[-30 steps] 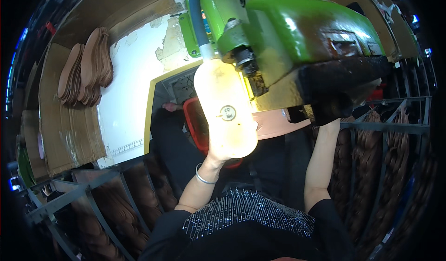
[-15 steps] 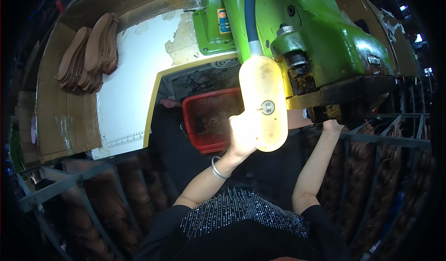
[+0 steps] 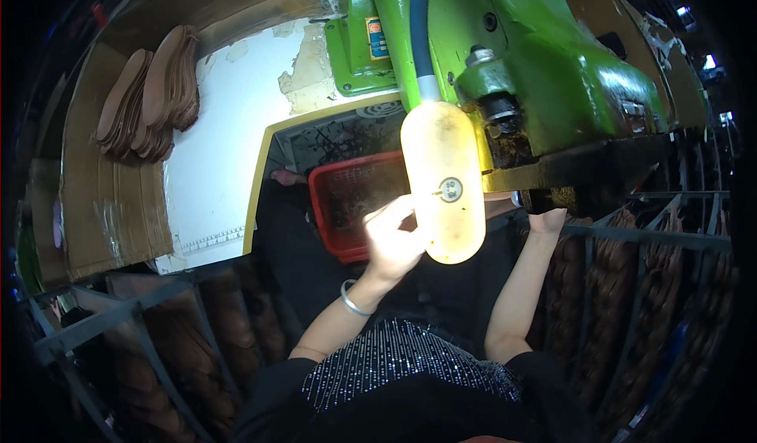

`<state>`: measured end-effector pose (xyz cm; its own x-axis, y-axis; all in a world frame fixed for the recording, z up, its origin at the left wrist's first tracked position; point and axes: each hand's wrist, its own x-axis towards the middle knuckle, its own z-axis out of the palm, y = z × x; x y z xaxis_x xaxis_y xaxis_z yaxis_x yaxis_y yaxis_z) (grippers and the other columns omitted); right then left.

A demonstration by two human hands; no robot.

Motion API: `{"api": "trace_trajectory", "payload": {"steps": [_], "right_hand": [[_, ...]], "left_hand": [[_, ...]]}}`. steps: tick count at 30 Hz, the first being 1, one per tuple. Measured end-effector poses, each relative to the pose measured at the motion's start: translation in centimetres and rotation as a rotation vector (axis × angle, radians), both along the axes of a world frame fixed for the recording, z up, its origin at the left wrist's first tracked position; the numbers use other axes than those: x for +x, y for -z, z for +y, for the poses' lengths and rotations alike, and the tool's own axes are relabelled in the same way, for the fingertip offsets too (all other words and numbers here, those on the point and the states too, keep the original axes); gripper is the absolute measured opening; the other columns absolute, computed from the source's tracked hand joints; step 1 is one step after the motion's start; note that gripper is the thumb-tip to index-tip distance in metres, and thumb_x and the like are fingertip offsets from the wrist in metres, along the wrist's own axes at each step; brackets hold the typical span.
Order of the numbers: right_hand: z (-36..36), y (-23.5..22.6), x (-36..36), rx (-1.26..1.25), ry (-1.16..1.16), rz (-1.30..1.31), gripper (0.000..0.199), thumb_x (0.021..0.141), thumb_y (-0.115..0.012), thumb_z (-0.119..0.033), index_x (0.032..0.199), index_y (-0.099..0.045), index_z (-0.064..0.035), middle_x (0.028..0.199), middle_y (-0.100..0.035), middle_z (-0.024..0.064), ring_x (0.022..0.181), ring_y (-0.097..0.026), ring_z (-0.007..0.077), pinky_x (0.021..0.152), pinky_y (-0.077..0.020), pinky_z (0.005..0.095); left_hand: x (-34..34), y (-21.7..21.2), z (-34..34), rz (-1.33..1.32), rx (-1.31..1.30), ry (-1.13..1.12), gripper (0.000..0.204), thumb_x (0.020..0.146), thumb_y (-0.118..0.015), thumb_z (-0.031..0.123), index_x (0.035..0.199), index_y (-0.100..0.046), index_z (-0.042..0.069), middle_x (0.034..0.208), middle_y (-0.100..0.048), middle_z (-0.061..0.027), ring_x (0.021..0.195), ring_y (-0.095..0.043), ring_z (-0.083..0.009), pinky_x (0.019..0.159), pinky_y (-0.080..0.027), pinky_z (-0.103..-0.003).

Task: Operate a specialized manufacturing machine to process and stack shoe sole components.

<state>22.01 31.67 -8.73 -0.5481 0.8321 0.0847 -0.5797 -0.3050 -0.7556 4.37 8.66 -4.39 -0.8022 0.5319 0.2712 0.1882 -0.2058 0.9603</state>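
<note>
My left hand is bent in a grip at the left side of a glowing, elongated lamp, which hides its fingertips. From behind the lamp's other side a brown shoe sole shows, in line with that hand and reaching toward the head of a green machine. The left fingers seem closed on its hidden end. My right hand is raised just under the dark machine head; its fingers are out of sight behind the machine parts, so their grip does not show.
A red basket with scraps stands below the white tabletop and its yellow-edged cutout. Stacked brown soles lean in a cardboard surround at left. Metal racks hold many soles on both sides.
My left hand has shifted left and slightly down, showing more of it beside the lamp. My right hand has moved a little left and down. The view has shifted slightly.
</note>
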Motion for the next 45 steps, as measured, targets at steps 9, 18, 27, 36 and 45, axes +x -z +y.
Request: {"api": "trace_trajectory", "payload": {"steps": [9,18,27,36,45], "right_hand": [[-0.1,-3.5,-0.8,0.041,0.080,-0.078,0.054,0.075,-0.054,0.004,0.128,-0.041,0.0010,0.119,-0.053,0.0125,0.110,-0.052,0.0238,0.098,-0.0379,0.0331],[-0.6,-3.1,-5.3,-0.030,-0.079,0.080,0.018,0.089,-0.051,-0.011,0.105,-0.053,-0.0044,0.093,-0.062,0.0086,0.084,-0.062,0.0187,0.078,-0.0502,0.0313],[-6.9,-3.5,-7.4,-0.013,-0.118,-0.045,0.038,0.074,-0.057,0.003,0.112,-0.052,0.0021,0.101,-0.061,0.0079,0.093,-0.060,0.0165,0.084,-0.0471,0.0273],[-11.0,-6.3,-10.2,0.158,-0.248,-0.175,0.037,0.067,-0.063,0.011,0.102,-0.057,0.0023,0.091,-0.062,0.0054,0.080,-0.059,0.0113,0.073,-0.0466,0.0237],[-11.7,-7.7,-11.0,0.369,-0.305,-0.330,0.026,0.071,-0.071,0.003,0.095,-0.060,0.0033,0.078,-0.062,0.0020,0.071,-0.059,0.0096,0.068,-0.0484,0.0247]], "left_hand": [[-0.5,0.4,0.0,-0.019,-0.025,0.222,0.022,0.076,-0.066,0.008,0.089,-0.060,-0.007,0.081,-0.066,-0.0118,0.071,-0.063,-0.0147,0.065,-0.051,-0.027],[-3.0,-3.5,-3.3,-0.234,0.106,0.235,0.030,0.078,-0.063,-0.006,0.106,-0.056,-0.008,0.098,-0.061,-0.0098,0.090,-0.060,-0.0143,0.082,-0.048,-0.026],[-6.4,-1.6,-8.3,-0.337,0.028,0.197,0.034,0.076,-0.064,-0.005,0.108,-0.055,-0.007,0.098,-0.063,-0.0126,0.089,-0.061,-0.0152,0.081,-0.047,-0.025],[-5.0,1.1,-14.3,-0.478,-0.054,0.206,0.025,0.081,-0.064,0.004,0.100,-0.049,-0.001,0.100,-0.063,-0.0148,0.089,-0.062,-0.0168,0.081,-0.048,-0.029],[-1.4,0.0,-9.4,-0.112,-0.553,0.722,0.047,0.077,-0.069,0.008,0.118,-0.050,-0.005,0.105,-0.064,-0.0158,0.095,-0.062,-0.0181,0.083,-0.048,-0.031]]}}
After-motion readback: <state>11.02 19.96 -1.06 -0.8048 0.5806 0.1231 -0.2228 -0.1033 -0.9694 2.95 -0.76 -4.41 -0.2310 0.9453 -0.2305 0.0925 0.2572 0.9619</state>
